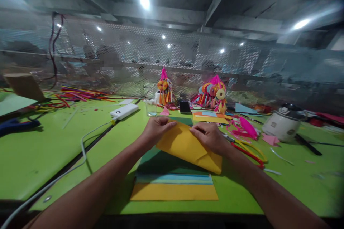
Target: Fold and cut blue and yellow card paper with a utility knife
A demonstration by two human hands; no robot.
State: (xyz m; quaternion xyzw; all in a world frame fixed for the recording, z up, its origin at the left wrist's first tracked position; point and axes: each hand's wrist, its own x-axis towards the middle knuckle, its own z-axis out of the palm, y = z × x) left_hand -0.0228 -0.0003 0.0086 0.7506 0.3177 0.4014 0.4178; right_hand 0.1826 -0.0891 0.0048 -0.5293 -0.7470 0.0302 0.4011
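Between my two hands is a folded yellow sheet (pixel 185 145), paper or felt, tilted with its right end lower. My left hand (pixel 156 128) pinches its upper left corner between thumb and fingers. Farther along the same upper edge, my right hand (pixel 209 136) is closed on it, thumb and fingers together. Beneath it a dark green sheet (pixel 158 164) lies on the table. Nearer me show the layered edges of light blue sheets (pixel 174 179) and a flat yellow sheet (pixel 174 192). The held sheet partly covers this stack.
Scissors with red and yellow handles (pixel 249 154) lie right of my right hand, near a white pot (pixel 282 123). A white power bank (pixel 124 111) with a cable is at left. Behind stand a glass (pixel 151 108), a phone (pixel 185 107) and colourful tasselled ornaments (pixel 215 93) before a mesh screen.
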